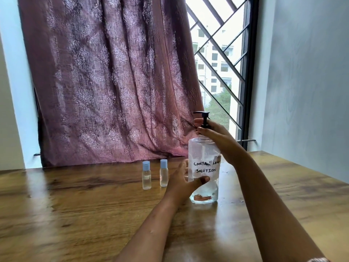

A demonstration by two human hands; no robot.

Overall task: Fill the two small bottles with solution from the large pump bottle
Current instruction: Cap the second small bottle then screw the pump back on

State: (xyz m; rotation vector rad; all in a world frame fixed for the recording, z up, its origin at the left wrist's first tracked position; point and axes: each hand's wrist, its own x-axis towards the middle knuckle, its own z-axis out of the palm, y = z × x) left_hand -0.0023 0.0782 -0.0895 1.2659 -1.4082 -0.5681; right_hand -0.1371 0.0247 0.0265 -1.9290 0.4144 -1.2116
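Note:
The large clear pump bottle (204,154) stands on the wooden table, with a black pump head and a white label reading "CONTACT LENS SOLUTION". My left hand (184,179) wraps its lower body, thumb across the front. My right hand (217,138) grips the neck just under the pump head. Two small clear bottles with light blue caps stand upright to the left: one (146,175) further left, the other (163,173) close to my left hand. Both caps are on.
The wooden table (85,214) stretches toward me and to both sides. A purple patterned curtain (105,82) hangs behind the bottles. A barred window (219,63) and a pale wall (306,82) are at the right.

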